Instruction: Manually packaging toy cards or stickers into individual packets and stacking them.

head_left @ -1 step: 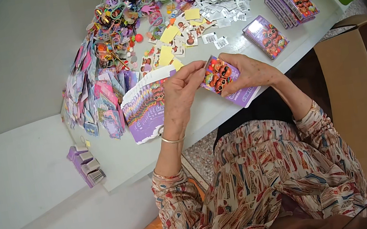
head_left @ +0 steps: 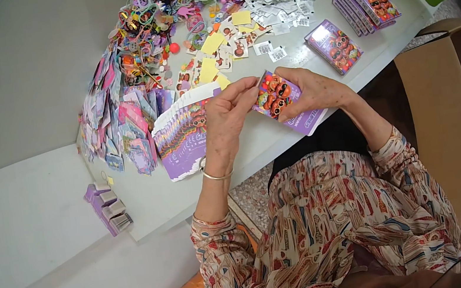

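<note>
Holding a purple box over the white table, the right hand grips its side and the left hand pinches its end. Flat purple cards fan out left; other boxes sit right.

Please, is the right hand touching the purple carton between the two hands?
Touching. The head view shows the right hand holding the purple carton by its side, with the thumb laid against the printed front.

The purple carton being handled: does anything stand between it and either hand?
Nothing visible does: the right hand holds the purple carton from the right, and the left hand's fingertips are at its upper-left edge.
</note>
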Available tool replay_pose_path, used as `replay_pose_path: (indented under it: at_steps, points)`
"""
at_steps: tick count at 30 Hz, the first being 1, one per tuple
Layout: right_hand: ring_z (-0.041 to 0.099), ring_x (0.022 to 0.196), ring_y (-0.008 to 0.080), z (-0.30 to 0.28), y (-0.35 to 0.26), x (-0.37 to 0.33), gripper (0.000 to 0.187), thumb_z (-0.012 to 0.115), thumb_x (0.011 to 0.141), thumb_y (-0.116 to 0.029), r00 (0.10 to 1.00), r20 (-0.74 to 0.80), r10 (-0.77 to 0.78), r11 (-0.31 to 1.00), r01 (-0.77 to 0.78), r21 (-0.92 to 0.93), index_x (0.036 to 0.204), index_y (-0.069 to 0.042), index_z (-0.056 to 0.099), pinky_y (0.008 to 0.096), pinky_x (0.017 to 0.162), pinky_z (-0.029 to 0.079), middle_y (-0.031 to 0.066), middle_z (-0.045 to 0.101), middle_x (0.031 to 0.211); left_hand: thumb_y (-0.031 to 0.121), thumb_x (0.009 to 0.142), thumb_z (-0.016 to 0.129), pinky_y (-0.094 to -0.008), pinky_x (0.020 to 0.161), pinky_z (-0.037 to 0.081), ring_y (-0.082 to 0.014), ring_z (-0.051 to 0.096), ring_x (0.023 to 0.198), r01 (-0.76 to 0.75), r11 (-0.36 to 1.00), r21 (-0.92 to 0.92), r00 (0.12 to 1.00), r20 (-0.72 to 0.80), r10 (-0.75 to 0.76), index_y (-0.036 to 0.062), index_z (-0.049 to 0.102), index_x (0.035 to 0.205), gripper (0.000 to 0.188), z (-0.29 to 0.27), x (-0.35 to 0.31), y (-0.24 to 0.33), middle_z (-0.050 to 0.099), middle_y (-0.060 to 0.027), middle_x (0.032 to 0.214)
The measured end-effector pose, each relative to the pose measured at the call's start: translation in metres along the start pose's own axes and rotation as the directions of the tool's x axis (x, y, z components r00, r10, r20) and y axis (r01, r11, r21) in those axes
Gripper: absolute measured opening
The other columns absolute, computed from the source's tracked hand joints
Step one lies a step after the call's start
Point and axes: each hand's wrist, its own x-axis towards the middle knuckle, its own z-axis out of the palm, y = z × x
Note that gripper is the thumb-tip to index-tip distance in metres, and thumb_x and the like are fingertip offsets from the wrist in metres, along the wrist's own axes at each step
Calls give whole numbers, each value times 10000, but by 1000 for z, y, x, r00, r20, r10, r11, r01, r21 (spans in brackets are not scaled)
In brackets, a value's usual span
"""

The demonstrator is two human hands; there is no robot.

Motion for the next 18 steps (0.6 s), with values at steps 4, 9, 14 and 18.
replay_pose_path:
  at_steps: [4, 9, 14, 18]
  points:
    - [556, 829, 145, 1, 0, -1, 528, 834, 646, -292, 999, 34, 11, 999, -12, 47, 987, -20, 537, 289, 753, 455, 70, 591, 881, 56, 856, 667, -203, 746, 498, -74, 624, 809, 50, 998, -41, 998, -40, -52, -21, 659, 1107, 262, -3, 0, -4, 697, -67, 939]
    - [584, 828, 159, 2, 6, 0, 556, 845, 639, -313, 999, 27, -47, 999, 46, 24, 998, -17, 542, 298, 738, 473, 99, 609, 893, 38, 854, 656, -191, 700, 484, -57, 603, 772, 40, 999, -24, 997, -61, -42, -10, 659, 1122, 273, -1, 0, -9, 692, -44, 888]
    - [526, 837, 133, 3, 3, 1, 509, 837, 640, -260, 1000, 1, -17, 1000, 17, 19, 977, -28, 534, 282, 771, 436, 45, 572, 880, 22, 910, 539, -208, 659, 457, -40, 529, 737, -241, 899, 366, 965, -9, 262, 19, 643, 1167, 277, 4, -5, -20, 646, -8, 830]
    - [524, 839, 134, 4, 9, 2, 492, 831, 645, -240, 998, -22, -58, 998, 58, 21, 972, -26, 532, 281, 772, 436, 47, 573, 880, 27, 919, 515, -225, 714, 482, -67, 578, 794, -255, 866, 430, 960, 8, 278, 7, 629, 1171, 278, 13, -12, -23, 682, -59, 924]
